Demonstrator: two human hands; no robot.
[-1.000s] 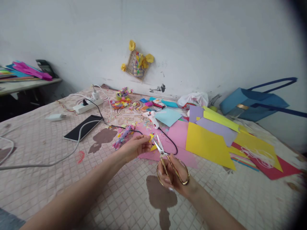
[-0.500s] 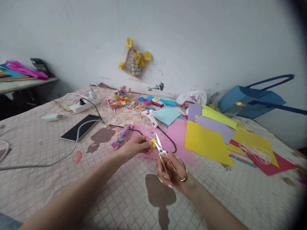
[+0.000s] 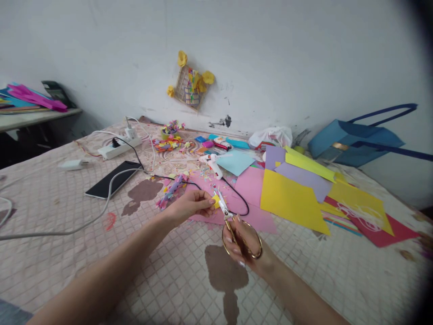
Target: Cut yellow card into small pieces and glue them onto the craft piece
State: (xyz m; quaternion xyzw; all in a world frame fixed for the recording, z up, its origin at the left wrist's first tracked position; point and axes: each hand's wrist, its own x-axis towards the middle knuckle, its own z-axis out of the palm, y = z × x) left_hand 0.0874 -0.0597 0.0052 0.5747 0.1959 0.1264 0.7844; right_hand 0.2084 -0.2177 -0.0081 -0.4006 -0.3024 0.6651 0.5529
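Pinched between thumb and fingers, a small yellow piece of paper [image 3: 215, 201] is in my left hand [image 3: 194, 204]. My right hand [image 3: 248, 241] is wrapped round the gold handles of a pair of scissors [image 3: 224, 211]. The silver blades point up and left, right at the edge of the yellow piece. Whether they touch it I cannot tell. Below both hands lies a pink sheet [image 3: 252, 217] with small scraps on it. A white glue gun [image 3: 212, 164] with a black cord lies just beyond them.
Yellow paper [image 3: 291, 201] and other coloured sheets spread to the right, near a blue bag [image 3: 355, 142]. Left are a dark phone-like tablet [image 3: 113, 180], a power strip [image 3: 120, 149] and loose cables. A purple flower-covered strip [image 3: 173, 191] lies beside my left hand.
The scissors' blades have come closer together, and the handles in my right hand have drawn in. My left hand with the yellow piece has hardly moved.
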